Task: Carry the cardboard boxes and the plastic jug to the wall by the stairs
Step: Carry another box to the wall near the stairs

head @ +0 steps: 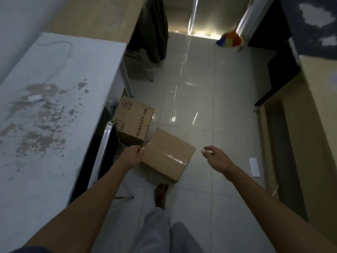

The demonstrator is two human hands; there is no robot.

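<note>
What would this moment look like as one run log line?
phase: reaching | left hand: at edge of plain taped brown cardboard box on floor | right hand: open, apart from box | printed brown cardboard box: untouched

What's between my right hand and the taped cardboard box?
Only bare tiled floor in the head view; the right hand hangs open just off the taped box.

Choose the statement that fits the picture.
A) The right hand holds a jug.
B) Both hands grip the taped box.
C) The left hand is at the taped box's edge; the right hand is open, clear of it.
C: the left hand meets the edge of the taped box, while the right hand hovers open beside it.
</note>
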